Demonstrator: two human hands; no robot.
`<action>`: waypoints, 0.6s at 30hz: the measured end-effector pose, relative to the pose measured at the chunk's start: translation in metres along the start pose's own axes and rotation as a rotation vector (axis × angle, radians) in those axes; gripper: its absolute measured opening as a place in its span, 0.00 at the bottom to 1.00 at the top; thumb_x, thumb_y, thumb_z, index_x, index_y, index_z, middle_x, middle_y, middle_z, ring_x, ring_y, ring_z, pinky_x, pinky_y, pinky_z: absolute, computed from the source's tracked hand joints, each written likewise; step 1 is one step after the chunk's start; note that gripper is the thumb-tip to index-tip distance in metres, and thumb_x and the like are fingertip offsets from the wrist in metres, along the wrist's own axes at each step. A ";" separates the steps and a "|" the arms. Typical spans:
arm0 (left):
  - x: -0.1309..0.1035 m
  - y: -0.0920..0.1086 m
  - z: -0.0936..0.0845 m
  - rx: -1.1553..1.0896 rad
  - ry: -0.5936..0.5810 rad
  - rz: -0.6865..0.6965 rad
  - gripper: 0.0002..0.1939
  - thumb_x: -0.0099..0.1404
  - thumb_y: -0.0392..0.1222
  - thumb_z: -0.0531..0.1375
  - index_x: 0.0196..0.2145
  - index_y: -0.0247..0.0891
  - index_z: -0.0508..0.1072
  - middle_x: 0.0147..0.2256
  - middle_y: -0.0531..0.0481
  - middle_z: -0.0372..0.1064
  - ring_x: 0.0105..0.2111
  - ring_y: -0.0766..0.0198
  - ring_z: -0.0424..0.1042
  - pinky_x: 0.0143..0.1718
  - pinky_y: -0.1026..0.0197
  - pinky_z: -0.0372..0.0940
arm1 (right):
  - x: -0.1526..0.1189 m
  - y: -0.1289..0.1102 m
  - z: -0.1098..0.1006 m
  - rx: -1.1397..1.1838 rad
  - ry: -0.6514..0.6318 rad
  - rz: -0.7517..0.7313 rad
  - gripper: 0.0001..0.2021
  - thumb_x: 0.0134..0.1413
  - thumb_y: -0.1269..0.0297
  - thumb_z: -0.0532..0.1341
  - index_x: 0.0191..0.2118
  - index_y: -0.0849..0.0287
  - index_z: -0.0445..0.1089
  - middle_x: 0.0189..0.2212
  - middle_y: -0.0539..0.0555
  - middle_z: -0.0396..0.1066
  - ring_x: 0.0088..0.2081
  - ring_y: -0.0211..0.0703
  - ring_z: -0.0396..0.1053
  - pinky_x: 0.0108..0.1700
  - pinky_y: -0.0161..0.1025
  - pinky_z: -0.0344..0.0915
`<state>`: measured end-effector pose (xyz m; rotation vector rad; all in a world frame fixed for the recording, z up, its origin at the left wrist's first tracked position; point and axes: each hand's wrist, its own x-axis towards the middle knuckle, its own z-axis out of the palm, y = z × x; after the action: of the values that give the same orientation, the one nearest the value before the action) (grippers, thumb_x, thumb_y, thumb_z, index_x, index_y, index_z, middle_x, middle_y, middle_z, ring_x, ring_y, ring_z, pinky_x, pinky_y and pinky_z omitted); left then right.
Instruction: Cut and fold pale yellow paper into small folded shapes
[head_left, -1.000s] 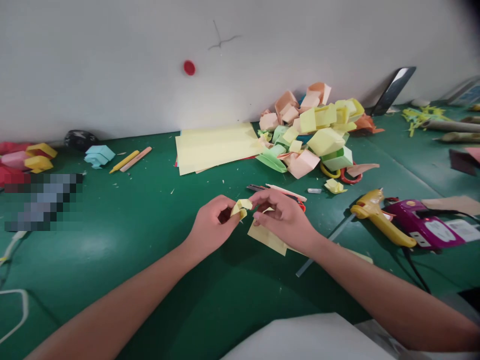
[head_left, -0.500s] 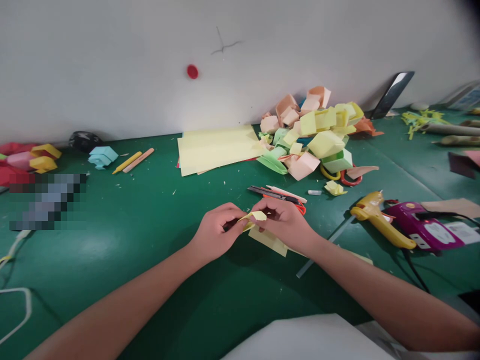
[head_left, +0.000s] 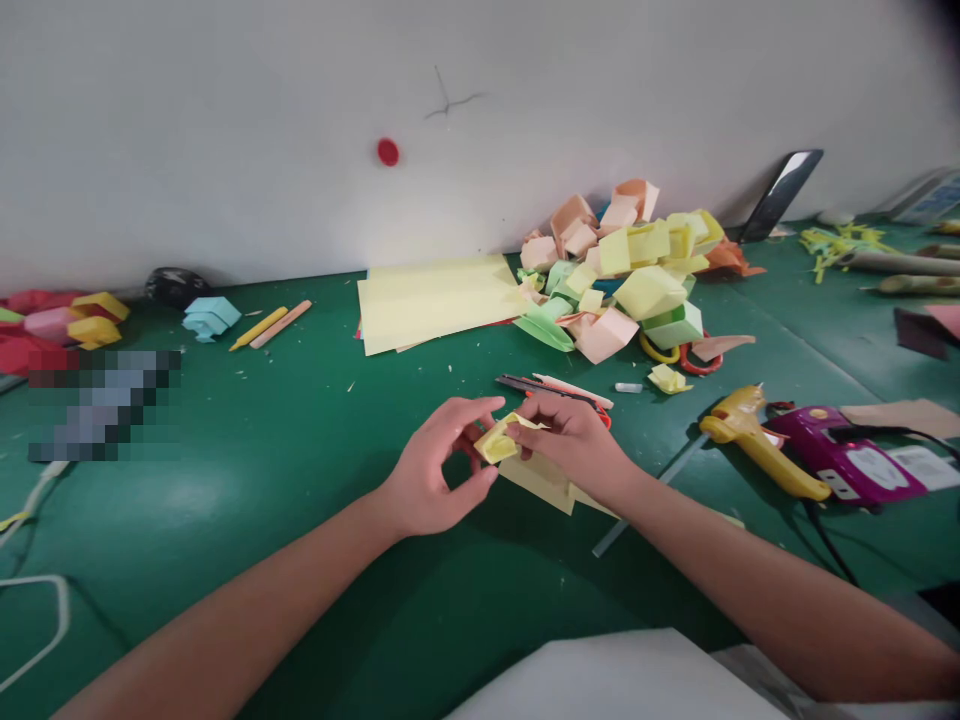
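The right hand point(head_left: 570, 435) pinches a small folded yellow paper point(head_left: 496, 440) between thumb and fingers, held above the surface point(head_left: 315, 450). The left hand point(head_left: 435, 470) curves open around the paper's left end, its thumb and forefinger spread well apart; whether its other fingers touch the paper cannot be told.

Beneath the right hand lies a flat yellow piece point(head_left: 536, 482), its near corner pointing toward the person. Just beyond that hand, a box cutter point(head_left: 521, 382) lies close to the knuckles. A glue stick point(head_left: 649, 500) slants out from under the right forearm to the glue gun point(head_left: 772, 445), which lies near a purple power block point(head_left: 855, 455) and bounds the room on the right.

On the left, a broad green stretch runs from the left hand to two pencils point(head_left: 271, 325). Farther off, yellow sheets point(head_left: 435, 305) and a heap of folded papers point(head_left: 649, 290) line the surface's far edge, against the wall point(head_left: 225, 130).
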<state>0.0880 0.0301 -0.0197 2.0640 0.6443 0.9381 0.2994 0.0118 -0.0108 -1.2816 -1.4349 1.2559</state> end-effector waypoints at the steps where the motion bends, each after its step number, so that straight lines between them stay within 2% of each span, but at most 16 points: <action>1: 0.000 0.001 0.000 0.092 -0.024 0.035 0.27 0.69 0.39 0.59 0.64 0.45 0.60 0.46 0.43 0.66 0.38 0.63 0.71 0.36 0.62 0.71 | 0.000 0.001 0.001 -0.031 -0.018 -0.005 0.14 0.53 0.52 0.67 0.30 0.57 0.72 0.24 0.48 0.71 0.26 0.38 0.68 0.29 0.36 0.64; 5: -0.002 0.002 0.003 0.345 -0.136 0.064 0.19 0.72 0.34 0.52 0.59 0.44 0.66 0.44 0.45 0.69 0.40 0.63 0.72 0.41 0.62 0.70 | -0.002 0.002 0.004 -0.154 -0.135 -0.069 0.10 0.54 0.56 0.66 0.29 0.57 0.74 0.27 0.49 0.72 0.30 0.40 0.69 0.31 0.37 0.65; 8: -0.003 0.001 0.003 0.398 -0.184 0.047 0.12 0.74 0.38 0.51 0.51 0.42 0.70 0.41 0.47 0.70 0.39 0.63 0.73 0.40 0.62 0.69 | -0.003 -0.006 0.000 -0.187 -0.208 -0.083 0.08 0.53 0.58 0.66 0.32 0.57 0.75 0.30 0.50 0.74 0.32 0.42 0.70 0.34 0.38 0.67; 10: -0.003 0.000 0.000 0.413 -0.183 0.038 0.10 0.75 0.41 0.50 0.46 0.41 0.70 0.38 0.49 0.70 0.36 0.64 0.72 0.38 0.63 0.68 | -0.005 -0.013 -0.010 -0.199 -0.233 -0.086 0.08 0.54 0.58 0.65 0.37 0.56 0.76 0.33 0.51 0.76 0.33 0.43 0.72 0.36 0.39 0.70; 12: -0.002 -0.002 -0.004 0.418 -0.167 0.043 0.12 0.76 0.46 0.49 0.39 0.40 0.69 0.35 0.50 0.69 0.31 0.65 0.69 0.34 0.64 0.65 | -0.006 -0.019 -0.024 -0.210 -0.219 -0.127 0.12 0.57 0.57 0.64 0.45 0.55 0.76 0.38 0.53 0.77 0.38 0.44 0.74 0.41 0.41 0.72; 14: 0.000 -0.005 -0.008 0.406 -0.131 0.053 0.20 0.76 0.55 0.49 0.32 0.39 0.65 0.31 0.52 0.65 0.26 0.67 0.64 0.29 0.64 0.60 | -0.008 -0.022 -0.039 -0.338 -0.188 -0.203 0.16 0.60 0.57 0.63 0.51 0.53 0.74 0.47 0.55 0.76 0.44 0.47 0.74 0.47 0.45 0.72; 16: 0.001 -0.006 -0.011 0.396 -0.100 0.051 0.26 0.74 0.62 0.47 0.27 0.40 0.60 0.28 0.53 0.60 0.24 0.67 0.58 0.26 0.64 0.56 | -0.011 -0.021 -0.048 -0.601 -0.194 -0.251 0.23 0.56 0.56 0.67 0.58 0.50 0.71 0.56 0.57 0.72 0.55 0.55 0.70 0.55 0.52 0.69; 18: 0.001 -0.005 -0.012 0.407 -0.120 0.031 0.29 0.74 0.65 0.44 0.25 0.40 0.57 0.26 0.54 0.57 0.24 0.66 0.57 0.26 0.63 0.55 | -0.015 -0.016 -0.049 -0.827 -0.232 -0.280 0.32 0.48 0.56 0.71 0.61 0.52 0.68 0.60 0.59 0.69 0.63 0.63 0.63 0.62 0.59 0.62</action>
<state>0.0788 0.0389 -0.0175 2.4728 0.7911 0.7368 0.3465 0.0049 0.0137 -1.3893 -2.3506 0.6328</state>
